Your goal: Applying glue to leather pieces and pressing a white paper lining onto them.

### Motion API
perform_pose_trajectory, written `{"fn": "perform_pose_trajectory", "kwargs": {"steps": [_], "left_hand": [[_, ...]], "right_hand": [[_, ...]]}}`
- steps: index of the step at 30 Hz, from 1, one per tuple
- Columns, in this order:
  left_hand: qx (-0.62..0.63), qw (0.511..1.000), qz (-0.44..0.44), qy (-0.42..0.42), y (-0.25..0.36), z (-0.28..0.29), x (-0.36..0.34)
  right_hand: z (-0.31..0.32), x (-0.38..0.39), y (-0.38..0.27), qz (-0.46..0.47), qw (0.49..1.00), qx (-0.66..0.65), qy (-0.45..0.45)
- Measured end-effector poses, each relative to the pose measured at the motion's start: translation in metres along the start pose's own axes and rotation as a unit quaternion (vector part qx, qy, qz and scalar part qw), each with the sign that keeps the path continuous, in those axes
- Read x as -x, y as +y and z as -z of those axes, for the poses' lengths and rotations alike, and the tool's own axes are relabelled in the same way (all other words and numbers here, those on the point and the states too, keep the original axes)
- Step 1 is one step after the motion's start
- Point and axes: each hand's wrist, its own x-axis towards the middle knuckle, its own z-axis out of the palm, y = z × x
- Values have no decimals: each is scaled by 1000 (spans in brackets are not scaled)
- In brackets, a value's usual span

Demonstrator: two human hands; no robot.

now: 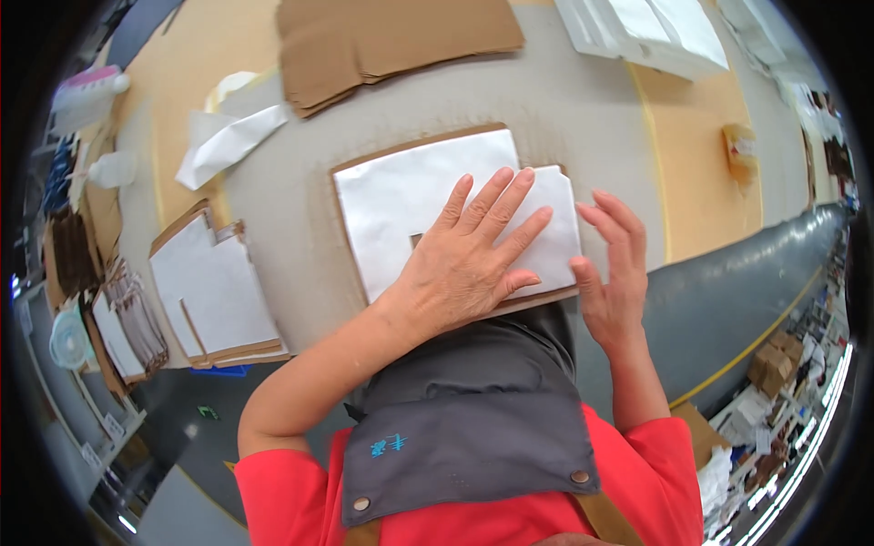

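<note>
My left hand [473, 241] lies flat with fingers spread on a white sheet-like piece [391, 196]. That piece rests on a slightly larger brown piece [428, 138], whose edge shows along the top, left and front. A notch is cut at its upper right, and a small slot shows beside my left hand. Just off the right edge, my right hand [614, 259] is raised with fingers curved and apart, holding nothing visible. Whether its fingertips touch the edge I cannot tell.
A stack of brown sheets [401, 41] lies at the far side of the table. At left sits a pile of similar white-faced pieces [214, 291], with crumpled white paper [232, 141] beyond. White sheets [651, 32] and a yellowish container [739, 146] are at right.
</note>
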Motion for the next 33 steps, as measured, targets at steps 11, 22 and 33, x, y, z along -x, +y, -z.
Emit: {"fn": "perform_pose_trajectory", "kwargs": {"steps": [11, 22, 33], "left_hand": [[-110, 967, 214, 84, -32, 14, 63], [-149, 956, 240, 79, -39, 14, 70], [-90, 988, 122, -43, 6, 13, 143]], "right_hand": [[-58, -46, -25, 163, 935, 210, -235], [-62, -58, -18, 185, 900, 318, -232], [-30, 30, -38, 206, 888, 222, -347]]}}
